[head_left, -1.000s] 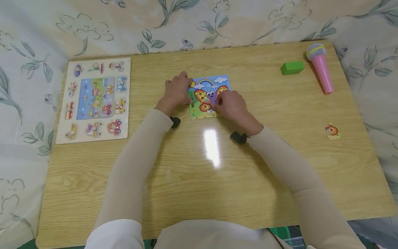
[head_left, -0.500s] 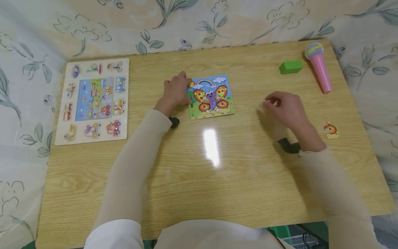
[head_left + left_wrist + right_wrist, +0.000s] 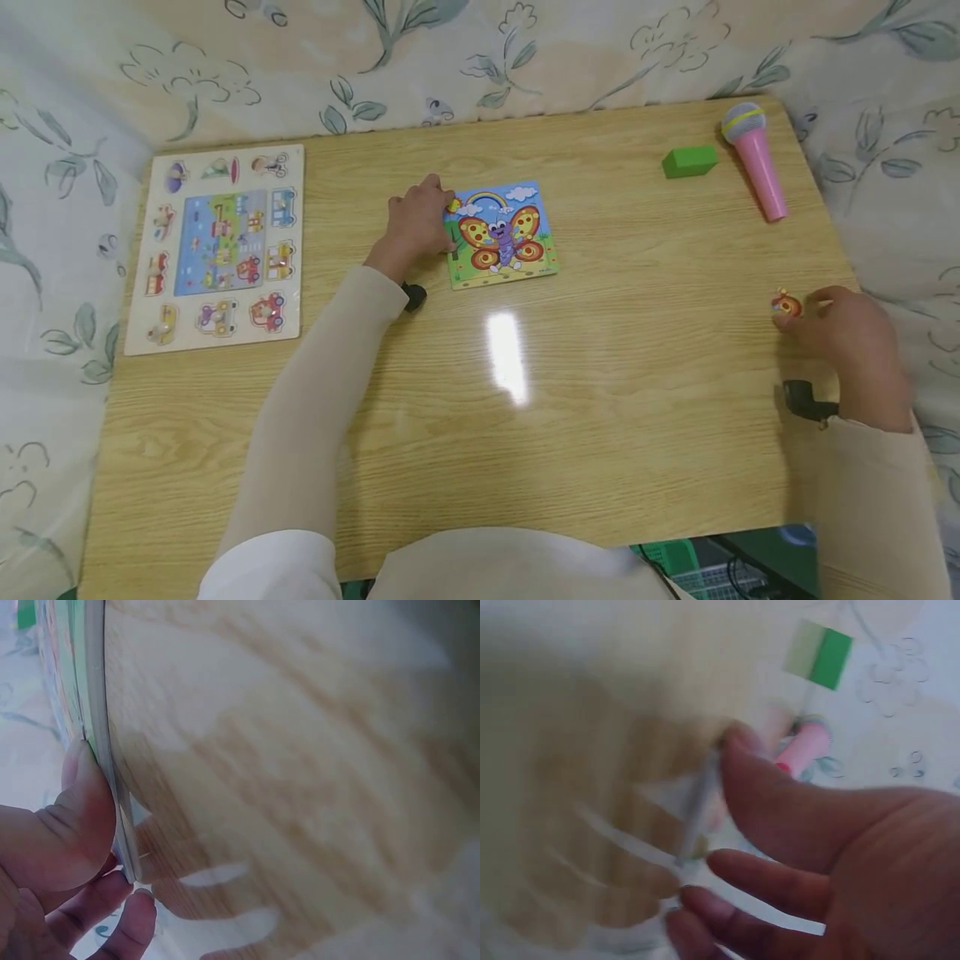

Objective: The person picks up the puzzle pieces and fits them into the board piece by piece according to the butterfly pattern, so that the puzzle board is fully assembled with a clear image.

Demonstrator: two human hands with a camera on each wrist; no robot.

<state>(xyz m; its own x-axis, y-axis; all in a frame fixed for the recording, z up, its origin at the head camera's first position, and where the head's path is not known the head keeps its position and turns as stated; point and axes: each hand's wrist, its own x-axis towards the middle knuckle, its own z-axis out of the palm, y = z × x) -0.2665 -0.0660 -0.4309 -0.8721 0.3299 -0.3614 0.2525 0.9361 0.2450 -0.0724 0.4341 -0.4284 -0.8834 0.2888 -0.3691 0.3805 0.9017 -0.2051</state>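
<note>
A square butterfly jigsaw puzzle (image 3: 504,242) lies on the wooden table. My left hand (image 3: 414,223) grips its left side; in the left wrist view the thumb (image 3: 90,817) presses near the edge and the fingers curl round the far corner. At the table's right side, my right hand (image 3: 851,333) pinches a small loose puzzle piece (image 3: 786,302) with an orange swirl, the thumb covering its lower part. The right wrist view is blurred, with the piece edge-on (image 3: 699,806) between thumb and fingers.
A larger peg puzzle board (image 3: 217,242) with vehicle pictures lies at the left. A green block (image 3: 690,162) and a pink toy microphone (image 3: 757,162) are at the back right. Floral cloth (image 3: 420,67) rises behind the table.
My right hand has left the butterfly puzzle, moved across the table to the right, and taken hold of the loose piece. My left hand keeps its place on the puzzle's edge.
</note>
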